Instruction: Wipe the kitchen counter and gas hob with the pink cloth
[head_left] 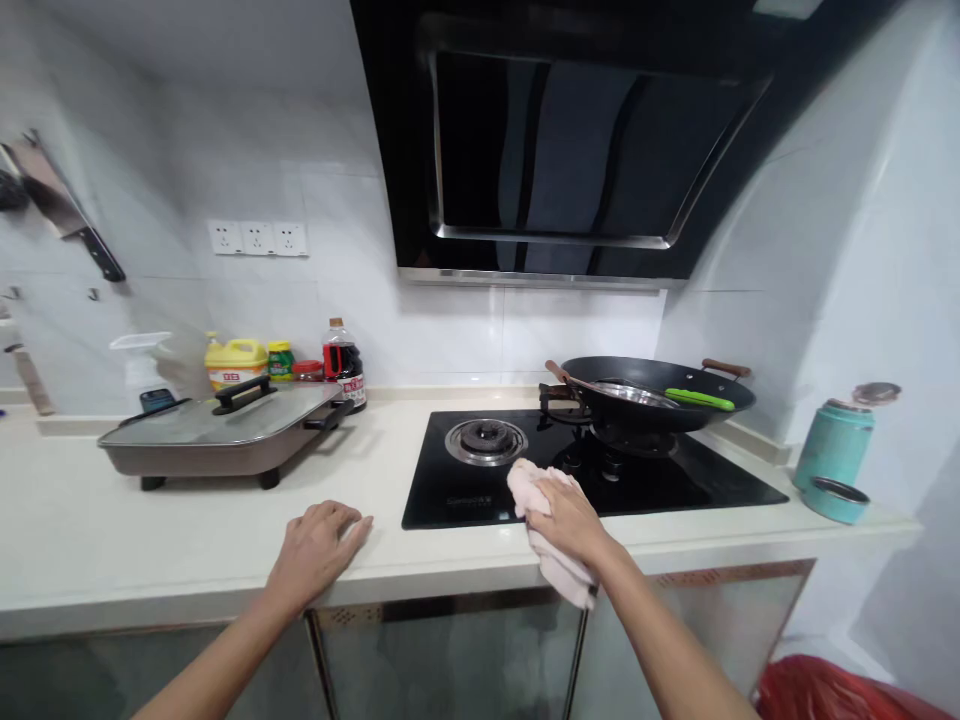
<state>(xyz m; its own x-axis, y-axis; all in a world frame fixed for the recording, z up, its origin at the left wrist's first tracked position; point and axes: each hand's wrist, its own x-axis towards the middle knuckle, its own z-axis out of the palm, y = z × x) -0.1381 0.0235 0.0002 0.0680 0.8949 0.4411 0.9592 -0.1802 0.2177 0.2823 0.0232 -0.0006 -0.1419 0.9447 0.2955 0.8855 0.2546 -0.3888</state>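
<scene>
Cloth [551, 560] bunched under my right hand [566, 515], gripped and pressed on the front edge of the black hob [675, 480]; its tail hangs at 6 o'clock over the worktop [187, 530] edge. Left hand [319, 545] lies open, palm flat on the worktop, well apart at 9 o'clock from the cloth.

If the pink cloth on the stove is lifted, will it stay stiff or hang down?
The cloth is probably floppy: it drapes over the counter edge under the right hand. It looks thin and crumpled, so likely light.
</scene>
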